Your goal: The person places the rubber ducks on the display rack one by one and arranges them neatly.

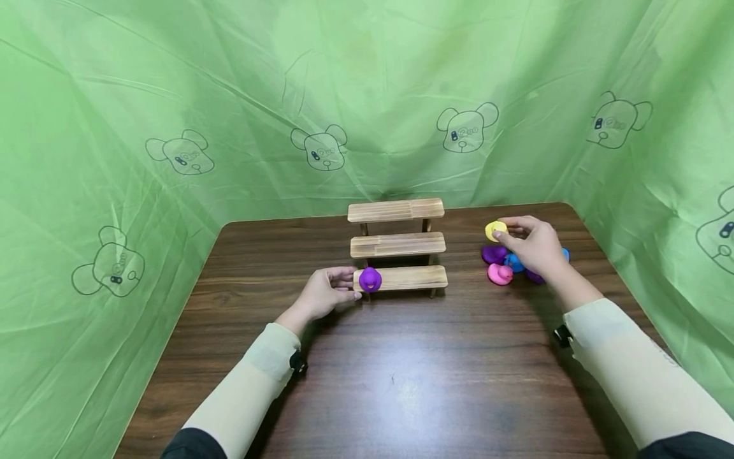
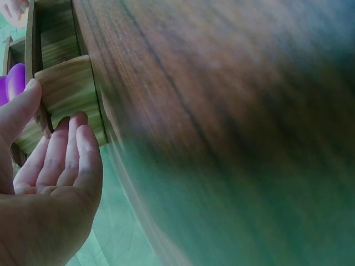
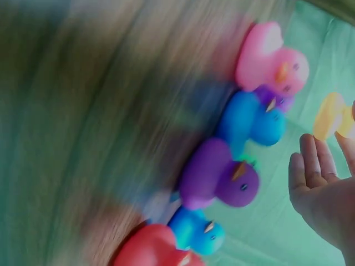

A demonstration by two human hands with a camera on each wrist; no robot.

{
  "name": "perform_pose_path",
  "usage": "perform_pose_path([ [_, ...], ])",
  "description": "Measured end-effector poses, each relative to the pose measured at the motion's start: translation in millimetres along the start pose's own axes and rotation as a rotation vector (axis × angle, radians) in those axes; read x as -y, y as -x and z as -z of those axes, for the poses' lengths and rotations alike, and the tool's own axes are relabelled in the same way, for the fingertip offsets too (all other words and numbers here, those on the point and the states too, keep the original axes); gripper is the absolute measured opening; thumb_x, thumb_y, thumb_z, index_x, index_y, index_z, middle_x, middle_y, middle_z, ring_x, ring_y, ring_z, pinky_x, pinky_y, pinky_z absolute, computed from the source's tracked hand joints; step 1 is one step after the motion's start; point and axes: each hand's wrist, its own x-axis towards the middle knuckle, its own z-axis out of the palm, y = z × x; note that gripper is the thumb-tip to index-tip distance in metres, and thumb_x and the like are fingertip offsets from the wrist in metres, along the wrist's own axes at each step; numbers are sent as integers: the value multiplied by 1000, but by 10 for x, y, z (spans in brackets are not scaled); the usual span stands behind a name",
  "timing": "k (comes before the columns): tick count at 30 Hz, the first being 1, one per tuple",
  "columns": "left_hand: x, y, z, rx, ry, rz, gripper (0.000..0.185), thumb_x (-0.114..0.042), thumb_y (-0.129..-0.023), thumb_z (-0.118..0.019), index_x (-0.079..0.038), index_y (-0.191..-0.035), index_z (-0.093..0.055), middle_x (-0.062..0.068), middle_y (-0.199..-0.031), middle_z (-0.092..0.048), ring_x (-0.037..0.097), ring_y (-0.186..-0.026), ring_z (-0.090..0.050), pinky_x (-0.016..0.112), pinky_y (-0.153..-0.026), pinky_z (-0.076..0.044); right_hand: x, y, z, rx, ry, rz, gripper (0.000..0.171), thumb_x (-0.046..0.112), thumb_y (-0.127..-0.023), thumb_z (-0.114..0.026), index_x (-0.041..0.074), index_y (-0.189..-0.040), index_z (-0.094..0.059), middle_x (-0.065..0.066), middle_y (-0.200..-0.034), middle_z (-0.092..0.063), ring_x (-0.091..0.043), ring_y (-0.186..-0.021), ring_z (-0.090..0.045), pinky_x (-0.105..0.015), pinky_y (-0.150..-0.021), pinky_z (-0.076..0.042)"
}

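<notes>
A wooden three-step shelf (image 1: pixel 398 244) stands mid-table. A purple duck (image 1: pixel 369 279) sits on the left end of its lowest step. My left hand (image 1: pixel 348 284) lies right beside that end with relaxed fingers and holds nothing. In the left wrist view the left hand (image 2: pixel 55 124) is open against the end of the step (image 2: pixel 69 91), with the purple duck (image 2: pixel 14 82) just behind. My right hand (image 1: pixel 502 233) pinches a yellow duck (image 1: pixel 495 230) just above a pile of ducks. The right wrist view is blurred; it shows the yellow duck (image 3: pixel 333 115) at the fingertips (image 3: pixel 308 149).
The pile on the right holds a purple duck (image 1: pixel 494 254), a blue duck (image 1: pixel 513 262) and a pink duck (image 1: pixel 500 274); a red duck (image 3: pixel 147 248) shows in the right wrist view. Green cloth (image 1: pixel 115 159) walls the table (image 1: pixel 395 382) on three sides.
</notes>
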Motion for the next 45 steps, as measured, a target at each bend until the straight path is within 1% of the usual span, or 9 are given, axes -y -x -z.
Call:
perform_pose_path([
  [4,1,-7,5,1,-2,-1,55,0,-83,-88,7,-134,-66,21,-120,-74,36,-111,-72,31,-90,-62,146,106,-50,9,-27,60,39,35,-95,-81,11,-125,-76,-5,-121,-70,-23,-105,-69,-6,-75,-50],
  [8,3,-8,8,2,2,3,56,1,-83,-88,7,-134,-66,21,-120,-74,36,-112,-71,30,-90,-62,298,215,-106,46,-94,77,38,31,-94,-82,11,-126,-76,-4,-120,-70,-17,-101,-69,-9,-77,-53],
  [11,0,-8,5,1,3,8,56,1,-83,-88,6,-134,-65,21,-121,-74,37,-112,-71,30,-90,-62,406,306,-156,74,-123,82,36,29,-93,-83,13,-125,-77,-3,-119,-70,-18,-99,-69,-11,-78,-54],
  [17,-1,-15,3,3,-4,10,57,1,-83,-88,6,-135,-65,20,-122,-74,35,-112,-71,30,-91,-61,548,448,-270,87,-148,173,29,21,-90,-86,13,-118,-80,-2,-112,-73,-22,-97,-69,-15,-80,-56],
  [20,-2,-14,4,3,-2,6,57,1,-83,-87,6,-136,-65,20,-121,-74,35,-111,-71,30,-91,-61,597,506,-334,113,-178,180,29,19,-89,-88,12,-116,-80,-2,-112,-73,-22,-98,-70,-19,-81,-58],
  [24,3,-16,3,0,-2,5,57,1,-83,-87,5,-136,-65,20,-122,-74,35,-111,-71,30,-91,-61,631,569,-439,157,-231,183,31,15,-89,-87,9,-118,-78,-4,-114,-72,-24,-101,-72,-32,-87,-62],
  [28,2,-12,0,0,-6,11,57,0,-83,-88,5,-135,-65,19,-122,-74,35,-111,-71,30,-91,-61,650,618,-552,179,-247,215,34,9,-88,-87,5,-120,-77,-7,-116,-72,-26,-103,-71,-45,-93,-60],
  [34,-15,-6,0,0,-7,15,57,0,-83,-88,5,-136,-65,19,-123,-73,34,-112,-71,30,-91,-61,719,662,-701,201,-273,260,35,5,-87,-87,4,-120,-76,-11,-117,-72,-30,-105,-71,-52,-95,-59],
  [45,-15,-13,-3,0,-10,11,57,1,-84,-87,5,-136,-65,19,-122,-74,34,-111,-72,29,-90,-61,944,652,-986,255,-243,278,32,14,-87,-89,11,-117,-79,-1,-116,-73,-19,-105,-71,-46,-93,-61],
])
